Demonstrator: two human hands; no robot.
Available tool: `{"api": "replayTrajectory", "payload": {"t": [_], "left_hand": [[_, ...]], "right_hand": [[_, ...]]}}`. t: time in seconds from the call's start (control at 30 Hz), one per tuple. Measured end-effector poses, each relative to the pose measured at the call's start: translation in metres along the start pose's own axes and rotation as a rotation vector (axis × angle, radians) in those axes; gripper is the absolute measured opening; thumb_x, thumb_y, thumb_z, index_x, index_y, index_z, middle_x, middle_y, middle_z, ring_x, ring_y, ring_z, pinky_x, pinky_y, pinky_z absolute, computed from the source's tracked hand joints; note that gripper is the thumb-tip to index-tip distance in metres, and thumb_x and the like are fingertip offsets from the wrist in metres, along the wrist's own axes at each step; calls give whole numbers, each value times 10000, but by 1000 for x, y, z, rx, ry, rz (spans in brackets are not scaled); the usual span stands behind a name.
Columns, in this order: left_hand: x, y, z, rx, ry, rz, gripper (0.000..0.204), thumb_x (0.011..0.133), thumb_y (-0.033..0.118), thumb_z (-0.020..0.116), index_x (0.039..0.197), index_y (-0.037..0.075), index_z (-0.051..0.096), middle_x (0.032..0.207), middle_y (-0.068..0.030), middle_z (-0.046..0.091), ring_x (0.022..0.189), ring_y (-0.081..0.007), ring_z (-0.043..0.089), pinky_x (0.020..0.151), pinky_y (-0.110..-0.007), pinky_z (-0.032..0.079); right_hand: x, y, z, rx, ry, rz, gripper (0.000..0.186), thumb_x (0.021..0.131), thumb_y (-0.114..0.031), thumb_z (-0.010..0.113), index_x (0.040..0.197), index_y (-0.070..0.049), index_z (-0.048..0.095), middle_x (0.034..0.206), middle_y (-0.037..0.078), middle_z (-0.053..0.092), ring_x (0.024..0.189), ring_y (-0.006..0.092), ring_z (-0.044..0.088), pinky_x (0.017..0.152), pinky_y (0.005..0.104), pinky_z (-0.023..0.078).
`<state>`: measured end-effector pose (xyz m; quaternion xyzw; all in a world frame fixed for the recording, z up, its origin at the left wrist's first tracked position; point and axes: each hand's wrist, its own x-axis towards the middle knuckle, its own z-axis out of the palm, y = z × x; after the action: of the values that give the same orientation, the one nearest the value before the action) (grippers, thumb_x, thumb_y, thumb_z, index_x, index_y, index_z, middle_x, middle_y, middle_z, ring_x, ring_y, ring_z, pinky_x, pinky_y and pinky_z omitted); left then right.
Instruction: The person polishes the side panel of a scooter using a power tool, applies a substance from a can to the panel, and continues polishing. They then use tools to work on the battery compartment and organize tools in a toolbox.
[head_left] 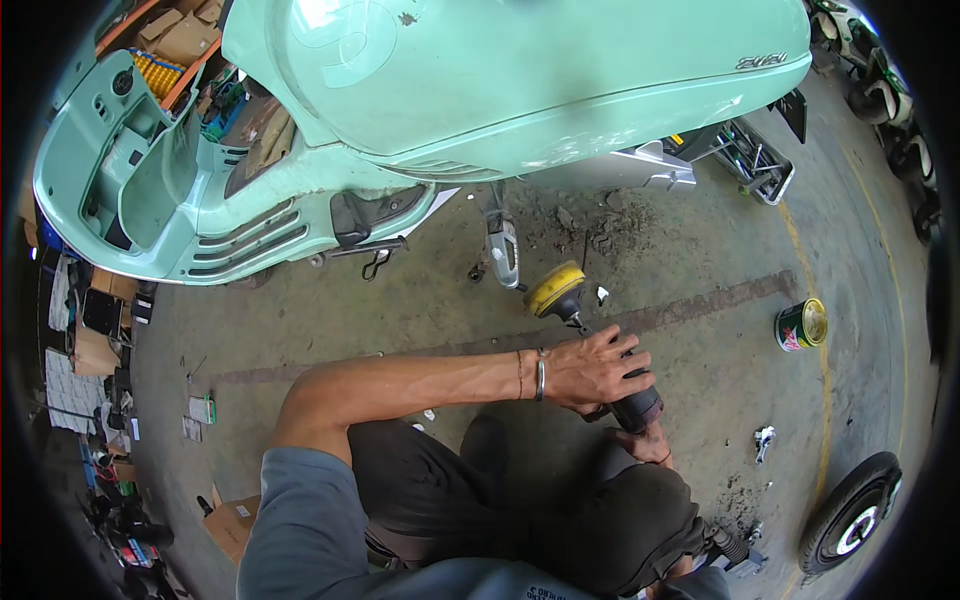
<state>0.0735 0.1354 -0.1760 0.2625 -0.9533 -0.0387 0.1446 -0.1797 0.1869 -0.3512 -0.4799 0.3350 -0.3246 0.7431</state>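
Note:
A dark power drill point(636, 408) is held above my knees, pointing up and left. A round black-backed yellow pad or brush point(556, 290) is fitted at its front end; which of the two I cannot tell. My left hand point(598, 372) lies across the top of the drill, its fingers curled over the body. Low at the rear, my right hand point(648, 442) grips the drill, mostly hidden behind it and my knee. The mint-green scooter point(480, 90) fills the far side, its glossy side panel apart from the yellow head.
Beyond the yellow head stand the scooter's silver kickstand part point(503, 250) and scattered dirt point(610, 225). An open tin point(803, 325) is on the floor to the right, with a wheel point(852, 515) nearer. A cardboard box point(233, 527) sits at near left; parked scooters point(885, 95) line the far right.

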Motion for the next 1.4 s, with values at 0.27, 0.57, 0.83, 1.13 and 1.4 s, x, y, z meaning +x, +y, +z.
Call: {"api": "replayTrajectory", "payload": {"t": [0.27, 0.57, 0.83, 1.13, 1.4], "left_hand": [[47, -6, -89, -90, 46, 119, 788, 552, 217, 816, 1282, 121, 536, 1214, -117, 508, 1074, -314, 521, 927, -416, 444], [53, -23, -129, -94, 404, 115, 628, 667, 650, 743, 924, 85, 648, 832, -63, 583, 742, -242, 589, 647, -359, 480], [27, -34, -126, -126, 511, 148, 314, 752, 352, 666, 838, 50, 644, 776, -81, 586, 680, -257, 595, 584, -367, 477], [22, -40, -137, -156, 528, 184, 314, 708, 318, 661, 850, 37, 644, 803, -100, 593, 700, -273, 603, 615, -370, 500], [16, -44, -137, -165, 506, 156, 391, 699, 351, 642, 880, 4, 647, 840, -135, 613, 707, -308, 619, 649, -407, 518]], "right_hand": [[25, -76, 30, -164, 173, -279, 480, 685, -46, 619, 1161, -41, 556, 1116, 97, 600, 1056, 221, 555, 916, 354, 428], [96, -151, 89, -357, 204, -640, 287, 709, -135, 690, 981, -60, 636, 922, 71, 664, 839, 196, 634, 747, 329, 499], [110, -150, 123, -394, 230, -719, 196, 716, -210, 754, 841, -76, 683, 759, 57, 699, 678, 188, 684, 624, 313, 539], [108, -172, 125, -536, 177, -738, 297, 698, -185, 757, 938, -32, 672, 794, 107, 708, 714, 249, 713, 647, 332, 552], [107, -194, 132, -591, 123, -772, 399, 711, -146, 731, 1067, 13, 649, 881, 185, 703, 738, 343, 710, 632, 370, 550]]}}
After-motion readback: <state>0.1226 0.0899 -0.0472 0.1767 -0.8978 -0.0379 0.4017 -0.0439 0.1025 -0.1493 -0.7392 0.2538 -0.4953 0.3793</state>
